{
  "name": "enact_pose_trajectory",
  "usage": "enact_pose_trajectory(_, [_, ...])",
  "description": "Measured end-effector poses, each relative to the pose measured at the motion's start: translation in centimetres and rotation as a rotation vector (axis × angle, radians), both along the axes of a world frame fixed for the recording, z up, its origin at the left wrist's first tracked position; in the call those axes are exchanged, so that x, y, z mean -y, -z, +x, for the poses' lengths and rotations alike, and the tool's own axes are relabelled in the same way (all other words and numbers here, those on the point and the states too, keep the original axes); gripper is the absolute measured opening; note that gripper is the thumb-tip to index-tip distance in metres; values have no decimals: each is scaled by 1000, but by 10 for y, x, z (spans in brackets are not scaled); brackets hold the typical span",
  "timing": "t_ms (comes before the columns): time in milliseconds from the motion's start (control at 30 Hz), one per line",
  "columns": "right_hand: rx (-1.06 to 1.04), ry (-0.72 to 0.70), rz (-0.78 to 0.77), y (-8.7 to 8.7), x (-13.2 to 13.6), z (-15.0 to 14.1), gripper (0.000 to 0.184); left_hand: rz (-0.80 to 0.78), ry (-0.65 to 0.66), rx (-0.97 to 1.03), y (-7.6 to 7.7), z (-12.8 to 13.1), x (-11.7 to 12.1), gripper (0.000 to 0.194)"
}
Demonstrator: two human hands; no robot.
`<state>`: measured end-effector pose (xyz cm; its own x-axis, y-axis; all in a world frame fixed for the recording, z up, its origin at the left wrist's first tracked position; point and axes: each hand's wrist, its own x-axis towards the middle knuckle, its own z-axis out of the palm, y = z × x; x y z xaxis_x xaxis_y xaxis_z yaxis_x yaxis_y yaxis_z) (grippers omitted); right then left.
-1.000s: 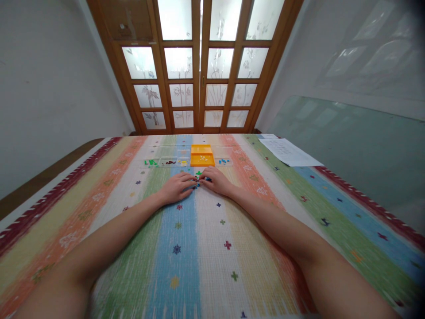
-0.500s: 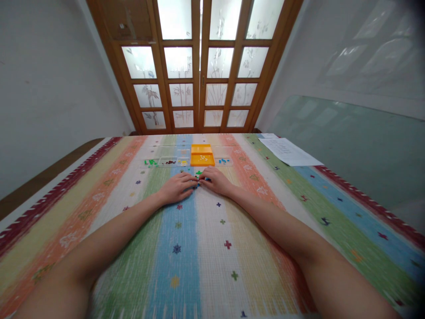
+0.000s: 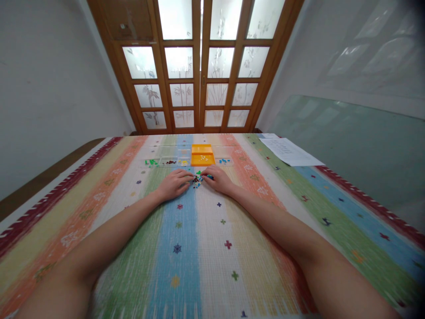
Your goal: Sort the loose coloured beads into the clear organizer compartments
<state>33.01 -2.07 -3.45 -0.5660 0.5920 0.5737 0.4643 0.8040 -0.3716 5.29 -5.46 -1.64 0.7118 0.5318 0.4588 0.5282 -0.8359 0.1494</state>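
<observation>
A small heap of mixed coloured pieces [image 3: 197,180], with brown, blue, green and white among them, lies on the striped cloth between my hands. My left hand [image 3: 174,184] rests at the heap's left edge, fingers stretched out and the fingertips by the brown pieces. On the heap's right side is my right hand [image 3: 217,179], its thumb and forefinger curled together at the pieces. A dark bit with green and blue shows between its fingers, too small to name. Just behind the heap lies a green piece [image 3: 198,172].
Behind the hands stands an open orange box [image 3: 203,164] holding whitish pieces. Clear trays [image 3: 169,162] left of it hold green, brown and yellow pieces; a clear tray to its right holds blue pieces [image 3: 224,161]. Printed paper sheets [image 3: 288,151] lie at the far right.
My hands have drawn apart; the left moved a little left, and the fingertips no longer meet. More of the coloured heap between them now shows.
</observation>
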Motion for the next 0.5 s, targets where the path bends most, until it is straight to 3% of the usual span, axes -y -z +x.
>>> enact_pose_trajectory(300, [-13, 2, -22, 3, -2, 1, 15, 2, -465, 205, 20, -51, -45, 35])
enact_pose_trajectory(400, [-16, -4, -22, 4, -2, 1, 16, 2, -527, 232, 27, -65, -56, 42])
enact_pose_trajectory(500, [-12, -5, -23, 4, -2, 1, 17, -3, -509, 229, 30, -69, -60, 43])
